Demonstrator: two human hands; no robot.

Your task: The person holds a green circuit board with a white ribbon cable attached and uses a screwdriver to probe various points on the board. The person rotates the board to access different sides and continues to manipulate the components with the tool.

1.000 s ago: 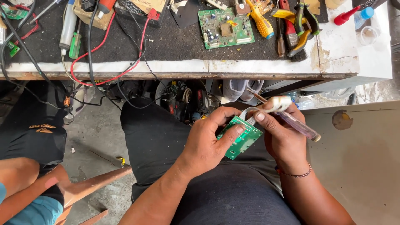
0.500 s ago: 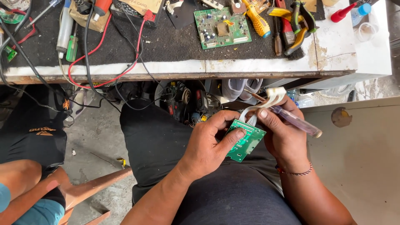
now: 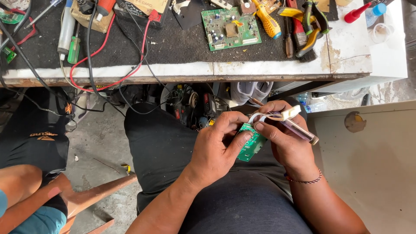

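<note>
Up top, the cluttered workbench [image 3: 268, 69] carries a larger green circuit board [image 3: 229, 27] lying untouched among screwdrivers and pliers [image 3: 308, 26]. Down over the lap, the left hand [image 3: 216, 149] grips a small green circuit board [image 3: 251, 145], thumb pressed on its face. The right hand [image 3: 288, 145] pinches the white ribbon cable [image 3: 264, 117] at the board's top edge, a slim tool [image 3: 299, 130] tucked in the fingers. Cable work looks mid-way, not settled.

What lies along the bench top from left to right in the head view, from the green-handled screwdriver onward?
Green-handled screwdriver → red wire → green circuit board → yellow-handled screwdriver → pliers with yellow and green grips → red-capped bottle → blue-capped bottle.
</note>
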